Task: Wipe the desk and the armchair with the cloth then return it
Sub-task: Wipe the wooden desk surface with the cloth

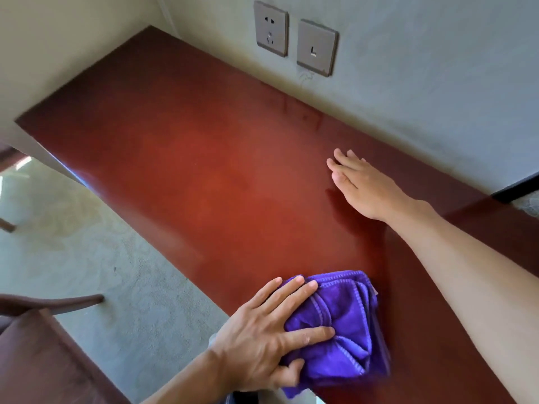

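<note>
A bunched purple cloth (347, 325) lies on the glossy red-brown desk (204, 170), close to its near edge. My left hand (262, 330) presses on the cloth's left side, fingers spread over it and thumb curled under its near edge. My right hand (364, 185) rests flat on the desk farther back, near the wall, fingers together and holding nothing. The armchair (38, 345) of dark wood shows at the bottom left, with one curved arm pointing toward the desk.
A grey wall runs along the desk's far side with a power socket (270, 29) and a second wall plate (316, 48) above the surface. Pale carpet (102, 258) lies below the desk's near edge. A dark object's edge (516, 188) sits at the far right.
</note>
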### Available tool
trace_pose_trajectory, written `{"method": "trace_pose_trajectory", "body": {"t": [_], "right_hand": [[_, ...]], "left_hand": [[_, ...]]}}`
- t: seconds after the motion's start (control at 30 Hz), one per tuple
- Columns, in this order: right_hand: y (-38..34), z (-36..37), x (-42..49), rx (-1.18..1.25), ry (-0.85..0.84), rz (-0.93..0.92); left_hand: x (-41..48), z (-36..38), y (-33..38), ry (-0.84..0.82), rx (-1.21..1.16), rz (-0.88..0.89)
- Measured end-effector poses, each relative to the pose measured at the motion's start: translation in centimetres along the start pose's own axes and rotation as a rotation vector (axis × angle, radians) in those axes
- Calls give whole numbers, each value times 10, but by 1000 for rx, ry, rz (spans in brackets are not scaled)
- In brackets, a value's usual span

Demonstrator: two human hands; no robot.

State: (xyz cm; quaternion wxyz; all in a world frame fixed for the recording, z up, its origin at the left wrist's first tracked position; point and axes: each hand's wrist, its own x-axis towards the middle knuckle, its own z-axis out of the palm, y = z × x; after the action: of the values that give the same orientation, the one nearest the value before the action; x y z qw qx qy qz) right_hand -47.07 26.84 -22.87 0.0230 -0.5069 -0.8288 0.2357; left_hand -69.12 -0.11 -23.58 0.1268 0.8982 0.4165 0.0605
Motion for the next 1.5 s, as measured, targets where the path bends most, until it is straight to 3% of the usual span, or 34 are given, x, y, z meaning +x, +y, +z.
{"method": "trace_pose_trajectory", "body": {"t": [0.6, 0.77, 0.9, 1.03, 1.27, 1.5], "right_hand": [[-21, 10, -1, 55, 197, 111], [-29, 15, 4, 44, 255, 115], [-33, 17, 5, 16, 283, 128], [-36, 23, 6, -11, 324, 144], [-33, 25, 6, -25, 334, 142], [-33, 26, 6, 2, 357, 139]], "left_hand": [[19, -97, -307, 186, 139, -898], [39, -124, -400, 207, 130, -1028], [72, -138, -435, 261, 14, -1114], [103, -142, -436, 394, -37, -1132], [148, -123, -422, 327, 38, -1002], [187, -103, -361, 306, 39, -827]]}}
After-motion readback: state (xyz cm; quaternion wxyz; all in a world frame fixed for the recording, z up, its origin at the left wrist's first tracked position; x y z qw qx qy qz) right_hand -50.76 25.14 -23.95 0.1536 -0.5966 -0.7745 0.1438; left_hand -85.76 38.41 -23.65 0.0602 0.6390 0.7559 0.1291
